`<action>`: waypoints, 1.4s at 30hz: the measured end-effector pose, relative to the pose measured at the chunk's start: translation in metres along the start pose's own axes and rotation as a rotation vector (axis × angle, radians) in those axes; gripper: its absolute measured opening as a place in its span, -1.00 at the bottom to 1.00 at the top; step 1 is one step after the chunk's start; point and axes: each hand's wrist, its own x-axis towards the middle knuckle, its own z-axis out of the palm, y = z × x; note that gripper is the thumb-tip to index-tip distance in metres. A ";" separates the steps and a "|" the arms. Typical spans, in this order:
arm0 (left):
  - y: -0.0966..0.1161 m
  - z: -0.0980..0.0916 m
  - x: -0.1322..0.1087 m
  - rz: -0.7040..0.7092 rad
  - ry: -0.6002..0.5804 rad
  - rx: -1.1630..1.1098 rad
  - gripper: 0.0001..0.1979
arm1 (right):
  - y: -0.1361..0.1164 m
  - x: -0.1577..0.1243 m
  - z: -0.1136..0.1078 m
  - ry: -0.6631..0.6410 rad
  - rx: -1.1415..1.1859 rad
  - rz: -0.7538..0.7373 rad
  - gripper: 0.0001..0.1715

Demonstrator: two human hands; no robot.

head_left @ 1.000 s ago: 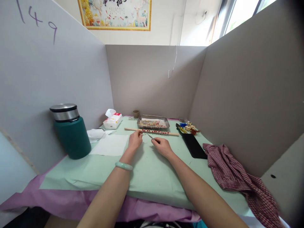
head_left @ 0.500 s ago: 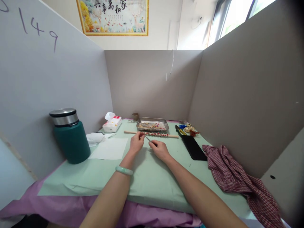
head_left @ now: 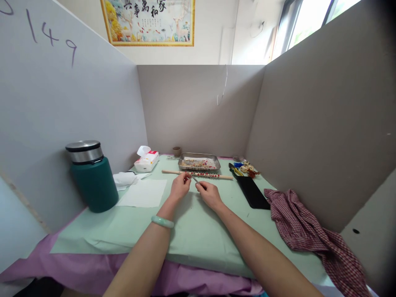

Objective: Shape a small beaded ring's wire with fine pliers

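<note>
My left hand [head_left: 180, 186], with a pale green bangle [head_left: 162, 222] on its wrist, is closed in a pinch; whatever sits between the fingertips is too small to make out. My right hand [head_left: 209, 194] is closed on slim metal tweezers [head_left: 195, 180], whose tip points up and left to the left fingertips. Just beyond both hands lies a wooden stick [head_left: 227, 177] with red beads [head_left: 210, 175] along its middle. Behind the stick stands a metal tray [head_left: 219, 166] holding small red and gold beads.
To the left are a green flask [head_left: 94, 181], a tissue pack [head_left: 147, 160] and white paper [head_left: 144, 194]. On the right lie a black flat object [head_left: 253, 193], yellow-handled pliers [head_left: 236, 171] and a red checked cloth [head_left: 297, 218]. A small brown cup [head_left: 176, 151] stands at the back.
My left fingers have shifted slightly and come a little closer around the tweezers' tip. The view has moved by a few pixels; the things on the table have stayed put.
</note>
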 end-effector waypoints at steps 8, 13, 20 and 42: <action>-0.003 0.000 0.003 -0.062 0.040 -0.115 -0.85 | 0.000 -0.001 0.000 0.015 -0.005 -0.018 -0.62; -0.003 -0.001 0.004 -0.173 -0.044 -0.332 -0.79 | 0.001 -0.001 0.001 0.036 -0.078 -0.062 -0.69; -0.002 0.004 0.004 -0.170 -0.094 -0.460 -0.82 | 0.004 -0.001 0.002 0.052 -0.150 -0.060 -0.72; -0.005 0.006 0.003 -0.190 -0.155 -0.473 -0.83 | 0.005 -0.001 0.002 0.060 -0.172 -0.054 -0.70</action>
